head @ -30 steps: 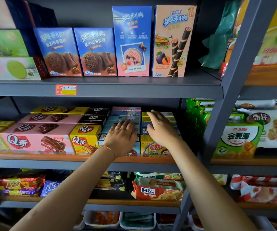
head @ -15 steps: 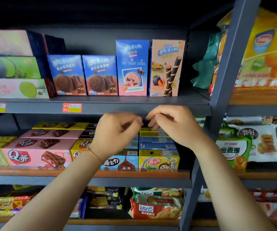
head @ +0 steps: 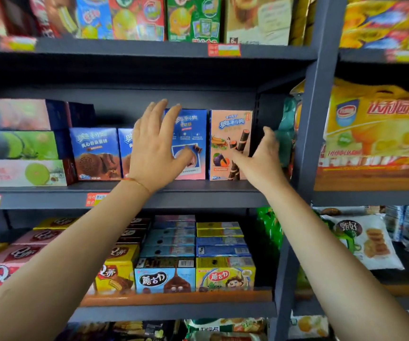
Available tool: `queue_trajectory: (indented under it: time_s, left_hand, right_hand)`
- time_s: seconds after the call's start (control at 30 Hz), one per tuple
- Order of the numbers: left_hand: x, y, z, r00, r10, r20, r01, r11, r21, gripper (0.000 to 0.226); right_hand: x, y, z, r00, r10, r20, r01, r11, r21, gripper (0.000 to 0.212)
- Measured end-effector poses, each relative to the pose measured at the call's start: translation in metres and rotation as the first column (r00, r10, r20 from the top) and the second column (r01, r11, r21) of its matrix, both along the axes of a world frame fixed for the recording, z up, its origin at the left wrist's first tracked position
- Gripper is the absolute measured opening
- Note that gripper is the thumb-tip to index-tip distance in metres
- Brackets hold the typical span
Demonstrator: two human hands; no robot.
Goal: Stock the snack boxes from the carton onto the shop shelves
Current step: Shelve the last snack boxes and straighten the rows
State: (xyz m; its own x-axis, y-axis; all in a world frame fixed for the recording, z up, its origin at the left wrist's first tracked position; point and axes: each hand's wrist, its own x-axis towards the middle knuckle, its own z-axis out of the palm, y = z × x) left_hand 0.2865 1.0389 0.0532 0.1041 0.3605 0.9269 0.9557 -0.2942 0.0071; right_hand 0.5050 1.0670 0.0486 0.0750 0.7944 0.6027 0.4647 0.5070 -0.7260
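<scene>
Both empty, fingers spread, the left hand and right hand flank two upright snack boxes, likely light, stiff cardboard best gripped by their sides.

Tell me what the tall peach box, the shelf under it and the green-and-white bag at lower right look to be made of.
Peach box: printed paperboard, by its crisp edges and flat faces; slight sheen.
Shelf: probably painted metal, dark grey, matte, with a thin folded front lip.
Green-and-white bag: soft plastic film, glossy, by its wrinkles and puffed shape.
</scene>
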Motion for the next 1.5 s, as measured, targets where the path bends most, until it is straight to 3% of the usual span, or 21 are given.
queue_trajectory:
  time_s: [0.17,0.33,0.6,0.73,1.0,1.2,1.33,1.5]
  left_hand:
    - [0.001,0.012,0.017,0.994,0.069,-0.085,-0.074,0.996,-0.05,0.082]
    - [0.005,0.018,0.031,0.995,0.059,-0.084,-0.065,0.995,-0.08,0.078]
    - [0.009,0.016,0.032,0.997,0.023,-0.075,-0.031,0.993,-0.113,0.071]
    - [0.011,0.015,0.033,0.999,-0.039,-0.027,0.035,0.989,-0.14,0.066]
    - [0.01,0.018,0.033,0.999,-0.024,-0.045,0.018,0.991,-0.13,0.059]
    - [0.01,0.02,0.033,0.998,-0.023,-0.055,0.016,0.992,-0.124,0.062]
    - [0.011,0.021,0.032,0.998,-0.026,-0.049,0.02,0.993,-0.113,0.062]
    - [0.013,0.021,0.032,0.999,-0.024,-0.04,0.02,0.994,-0.11,0.062]
  right_hand:
    - [0.001,0.034,0.001,0.999,0.039,0.004,-0.039,0.997,-0.062,0.103]
    - [-0.001,0.036,-0.007,0.999,-0.022,0.034,0.022,1.0,0.012,0.079]
    - [-0.007,0.027,-0.014,0.992,-0.088,0.091,0.082,0.994,0.07,0.061]
    - [-0.01,0.024,-0.014,0.99,-0.093,0.105,0.086,0.994,0.067,0.061]
    - [-0.01,0.021,-0.013,0.989,-0.089,0.115,0.082,0.994,0.066,0.061]
    - [-0.006,0.025,-0.007,0.997,-0.048,0.059,0.048,0.999,0.001,0.086]
    - [-0.007,0.029,-0.003,0.997,0.077,-0.002,-0.077,0.991,-0.107,0.076]
    - [-0.01,0.029,-0.006,0.996,0.082,0.034,-0.079,0.993,-0.088,0.063]
